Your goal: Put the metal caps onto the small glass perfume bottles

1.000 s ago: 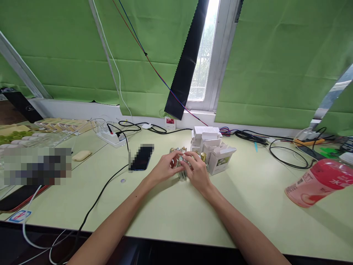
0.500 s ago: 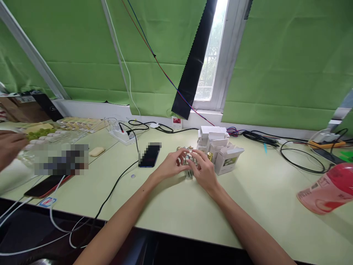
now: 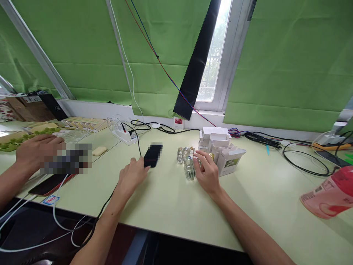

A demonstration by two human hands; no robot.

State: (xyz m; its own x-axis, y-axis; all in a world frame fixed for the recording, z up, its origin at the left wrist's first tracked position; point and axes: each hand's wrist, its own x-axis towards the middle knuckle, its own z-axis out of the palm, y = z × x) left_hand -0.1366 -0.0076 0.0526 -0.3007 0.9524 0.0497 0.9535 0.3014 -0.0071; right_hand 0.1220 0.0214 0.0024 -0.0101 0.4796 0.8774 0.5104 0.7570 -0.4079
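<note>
My left hand is low over the table just left of a black phone. Its knuckles face up, and most of its fingertips are hidden, so I cannot tell whether it holds anything. My right hand rests at the right side of a cluster of small glass bottles with silver and gold caps. Its thumb and fingers are apart and curved, with the tips at or against the nearest bottles. Beyond that hand stands a group of small white boxes, with a gold cap partly showing between.
On the left, another person's hand is by an egg tray and a blurred object. A red-edged phone, power strip and soap-like bar lie there. A pink-red bottle and coiled black cables are on the right.
My left hand has left the bottles and moved left, to beside the phone, over where a small clear disc lay. The bottles are now more exposed. The other person's hand has come further into view.
</note>
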